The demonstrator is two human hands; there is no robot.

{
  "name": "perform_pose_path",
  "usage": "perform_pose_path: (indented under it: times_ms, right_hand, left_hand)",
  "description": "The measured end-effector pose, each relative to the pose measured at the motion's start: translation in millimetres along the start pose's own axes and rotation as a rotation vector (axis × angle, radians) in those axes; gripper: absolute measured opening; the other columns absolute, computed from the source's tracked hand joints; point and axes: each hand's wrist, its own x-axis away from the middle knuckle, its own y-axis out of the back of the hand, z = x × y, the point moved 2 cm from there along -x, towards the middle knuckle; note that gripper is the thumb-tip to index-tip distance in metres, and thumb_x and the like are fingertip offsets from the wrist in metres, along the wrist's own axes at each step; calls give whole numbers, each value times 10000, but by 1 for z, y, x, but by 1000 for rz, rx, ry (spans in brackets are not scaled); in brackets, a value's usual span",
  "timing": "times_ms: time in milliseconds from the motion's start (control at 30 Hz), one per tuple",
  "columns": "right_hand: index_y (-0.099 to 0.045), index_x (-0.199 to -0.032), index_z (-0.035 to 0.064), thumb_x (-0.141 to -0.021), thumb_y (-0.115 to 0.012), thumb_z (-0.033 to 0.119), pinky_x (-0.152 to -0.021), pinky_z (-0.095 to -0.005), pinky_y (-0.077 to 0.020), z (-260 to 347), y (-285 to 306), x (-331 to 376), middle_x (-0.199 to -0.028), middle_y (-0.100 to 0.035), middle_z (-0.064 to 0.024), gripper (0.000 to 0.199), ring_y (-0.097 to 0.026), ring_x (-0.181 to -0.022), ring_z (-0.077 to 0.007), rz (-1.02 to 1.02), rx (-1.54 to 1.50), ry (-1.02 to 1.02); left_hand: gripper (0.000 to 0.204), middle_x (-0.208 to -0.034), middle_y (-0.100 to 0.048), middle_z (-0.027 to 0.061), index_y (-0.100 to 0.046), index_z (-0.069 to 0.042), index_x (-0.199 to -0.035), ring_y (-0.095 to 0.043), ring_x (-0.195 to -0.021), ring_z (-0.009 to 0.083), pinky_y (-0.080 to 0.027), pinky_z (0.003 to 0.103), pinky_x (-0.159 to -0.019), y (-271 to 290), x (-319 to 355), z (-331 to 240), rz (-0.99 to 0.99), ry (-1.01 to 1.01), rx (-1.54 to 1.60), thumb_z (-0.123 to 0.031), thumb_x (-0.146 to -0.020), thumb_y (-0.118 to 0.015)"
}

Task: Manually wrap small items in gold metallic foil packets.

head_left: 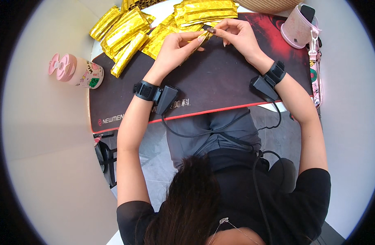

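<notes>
My left hand is closed in a pinch on a small piece of gold foil paper. My right hand pinches the far end of the same piece, thumb against forefinger. Most of the piece is hidden behind the fingers. Right behind my hands lie stacked flat, folded gold foil packets. More gold packets are heaped to the left, with a narrow one nearest me. A small dark spot shows just above where my fingertips meet; what it is I cannot make out.
A black and red desk mat covers the white table. At left stands a pink-lidded bottle; at far right, a pink cup-like holder with a dark device in it and a strap. A woven tan basket sits at the back. Cables hang from my wrist units.
</notes>
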Motion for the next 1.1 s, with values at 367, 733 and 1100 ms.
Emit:
perform_pose_path:
  times_ms: [367, 733, 1100]
  right_hand:
    - [-652, -889, 63, -879, -649, 173, -544, -173, -417, 1, 1, 1, -698, -604, 22, 111, -553, -584, -36, -21, -134, -56]
    - [-645, -986, -6, -892, -615, 91, -751, -250, -544, 5, -1, -2, -949, -669, -89, 138, -663, -821, -141, 22, -196, 40]
    - [-645, -1002, -35, -881, -621, 64, -804, -262, -548, 15, -12, 8, -974, -667, -94, 158, -654, -875, -141, -20, -433, -84]
  left_hand:
    - [229, -937, -695, 84, -681, 10, -1049, -650, -740, 110, -530, 216, -683, 4, -1, 4, -240, -141, 93, -113, -856, -675]
    - [272, -1018, -676, 108, -647, 6, -1113, -655, -822, 133, -546, 244, -748, 8, -2, 3, -184, -132, 176, -67, -851, -663]
    - [264, -1194, -601, 95, -576, -73, -1159, -585, -1068, 186, -474, 331, -952, 13, -2, 16, -127, -45, 740, -205, -930, -578]
